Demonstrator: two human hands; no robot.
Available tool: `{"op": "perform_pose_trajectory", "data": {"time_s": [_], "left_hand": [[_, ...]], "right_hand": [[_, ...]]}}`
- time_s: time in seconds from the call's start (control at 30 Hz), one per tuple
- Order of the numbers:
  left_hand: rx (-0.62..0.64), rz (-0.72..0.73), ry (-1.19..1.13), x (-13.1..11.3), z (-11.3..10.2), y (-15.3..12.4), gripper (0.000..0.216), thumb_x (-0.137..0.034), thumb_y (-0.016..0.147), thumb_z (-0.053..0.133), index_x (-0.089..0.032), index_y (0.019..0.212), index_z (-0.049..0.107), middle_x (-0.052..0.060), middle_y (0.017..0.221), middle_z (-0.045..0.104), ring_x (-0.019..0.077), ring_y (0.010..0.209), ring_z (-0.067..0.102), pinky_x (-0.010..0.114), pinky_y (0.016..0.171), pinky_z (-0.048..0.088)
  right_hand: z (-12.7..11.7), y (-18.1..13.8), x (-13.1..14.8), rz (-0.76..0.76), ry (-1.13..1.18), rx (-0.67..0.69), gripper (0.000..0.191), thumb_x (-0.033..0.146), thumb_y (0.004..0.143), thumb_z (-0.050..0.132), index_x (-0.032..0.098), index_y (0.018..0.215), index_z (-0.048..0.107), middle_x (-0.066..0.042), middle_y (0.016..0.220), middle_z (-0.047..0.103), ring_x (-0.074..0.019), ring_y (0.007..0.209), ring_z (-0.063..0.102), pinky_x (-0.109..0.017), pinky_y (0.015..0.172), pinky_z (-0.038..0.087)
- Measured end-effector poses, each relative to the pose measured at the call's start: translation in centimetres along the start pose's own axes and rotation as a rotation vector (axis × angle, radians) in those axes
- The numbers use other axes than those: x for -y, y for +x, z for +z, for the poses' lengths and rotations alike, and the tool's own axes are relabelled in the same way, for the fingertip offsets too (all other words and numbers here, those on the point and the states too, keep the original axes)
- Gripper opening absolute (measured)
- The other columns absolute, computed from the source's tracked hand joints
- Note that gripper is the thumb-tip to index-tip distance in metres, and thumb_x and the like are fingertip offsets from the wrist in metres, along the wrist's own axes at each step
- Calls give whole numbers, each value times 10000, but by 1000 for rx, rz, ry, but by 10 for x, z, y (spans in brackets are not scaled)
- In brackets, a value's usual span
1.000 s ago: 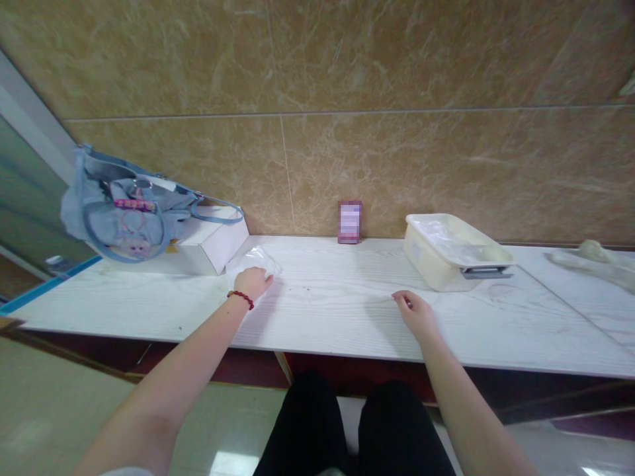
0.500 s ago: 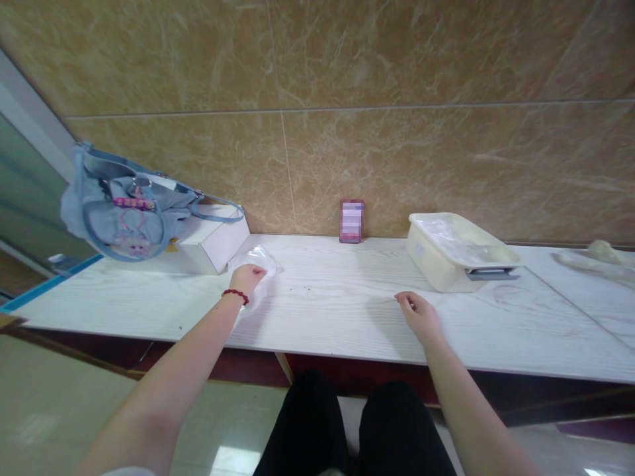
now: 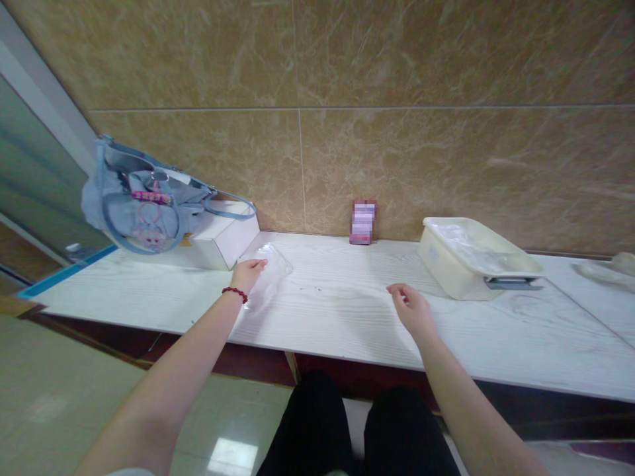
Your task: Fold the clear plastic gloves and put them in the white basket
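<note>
My left hand (image 3: 251,272), with a red beaded bracelet at the wrist, is over a clear plastic bag (image 3: 278,268) on the white wood-grain tabletop. Its thumb and fingers are pinched together on the bag, and the hand hides part of the film. My right hand (image 3: 411,305) hovers over the tabletop, left of a cream plastic bin (image 3: 449,268). Its fingers are curled with the tips together; whatever they pinch, if anything, is too small to make out. Clear plastic film (image 3: 461,244) shows inside the bin.
A light blue handbag (image 3: 133,205) leans on a white box (image 3: 218,244) at the left. A phone (image 3: 364,223) with a blurred screen stands against the tiled wall (image 3: 397,158). More plastic wrapping (image 3: 600,272) lies at the far right. Small dark specks dot the tabletop (image 3: 337,324).
The view has shifted slightly left. My left hand has drawn a little left over the bag, which shows more fully now. The right hand has moved left, farther from the bin.
</note>
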State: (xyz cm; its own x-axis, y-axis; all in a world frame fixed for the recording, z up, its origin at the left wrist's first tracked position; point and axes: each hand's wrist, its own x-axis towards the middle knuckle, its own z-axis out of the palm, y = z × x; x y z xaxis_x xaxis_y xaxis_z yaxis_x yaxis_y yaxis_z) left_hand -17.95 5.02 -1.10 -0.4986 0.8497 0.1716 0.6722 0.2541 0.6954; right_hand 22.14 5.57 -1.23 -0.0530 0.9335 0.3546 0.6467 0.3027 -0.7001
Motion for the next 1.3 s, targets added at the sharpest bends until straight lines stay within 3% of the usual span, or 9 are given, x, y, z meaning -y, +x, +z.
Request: {"op": "perform_pose_trajectory", "data": {"time_s": [0.13, 0.23, 0.4, 0.6, 0.73, 0.93, 1.3], "left_hand": [[-46, -27, -174, 2, 2, 0, 348, -437, 610, 565, -146, 771, 667, 47, 742, 664, 162, 660, 565, 252, 593, 400], [-46, -45, -265, -1, 4, -1, 314, -415, 570, 613, -149, 731, 662, 34, 683, 655, 143, 608, 554, 244, 570, 400], [-53, -20, -282, -4, 7, -1, 298, -419, 520, 657, -153, 653, 636, 17, 608, 626, 125, 557, 530, 234, 530, 387], [-39, 33, -248, -6, 4, 2, 271, -403, 518, 653, -149, 603, 609, 12, 578, 609, 125, 542, 524, 236, 522, 385], [9, 95, -197, -9, 0, -1, 244, -394, 552, 630, -155, 575, 589, 12, 574, 606, 128, 543, 531, 239, 532, 390], [45, 118, -228, -7, -8, -5, 253, -401, 568, 633, -156, 613, 591, 5, 575, 595, 117, 535, 514, 228, 515, 378], [-236, -42, -400, 19, -32, -7, 307, -446, 590, 596, -161, 658, 506, -21, 537, 537, 106, 497, 495, 222, 486, 376]], "right_hand": [[43, 11, 60, -208, 142, 122, 206, 259, 738, 402, 178, 768, 589, -34, 791, 626, -132, 698, 542, -255, 642, 416], [85, 21, 97, -274, 226, 237, 166, 233, 726, 431, 188, 766, 585, -11, 761, 620, -110, 687, 546, -231, 639, 422], [155, 43, 136, -86, 317, 374, 129, 242, 701, 494, 193, 798, 563, 15, 707, 606, -81, 639, 560, -204, 638, 443], [208, 63, 159, 22, 348, 447, 337, 318, 629, 610, 196, 927, 510, -8, 899, 619, -90, 727, 582, -221, 677, 453], [222, 68, 165, 80, 422, 502, 312, 290, 631, 618, 203, 909, 507, 11, 818, 631, -93, 679, 583, -217, 619, 461], [224, 69, 165, 104, 544, 516, 166, 198, 682, 574, 196, 837, 514, 33, 645, 597, -65, 510, 539, -181, 507, 439], [224, 69, 149, -27, 267, 426, 146, 199, 681, 526, 219, 824, 549, 45, 667, 603, -79, 609, 544, -181, 565, 399]]}}
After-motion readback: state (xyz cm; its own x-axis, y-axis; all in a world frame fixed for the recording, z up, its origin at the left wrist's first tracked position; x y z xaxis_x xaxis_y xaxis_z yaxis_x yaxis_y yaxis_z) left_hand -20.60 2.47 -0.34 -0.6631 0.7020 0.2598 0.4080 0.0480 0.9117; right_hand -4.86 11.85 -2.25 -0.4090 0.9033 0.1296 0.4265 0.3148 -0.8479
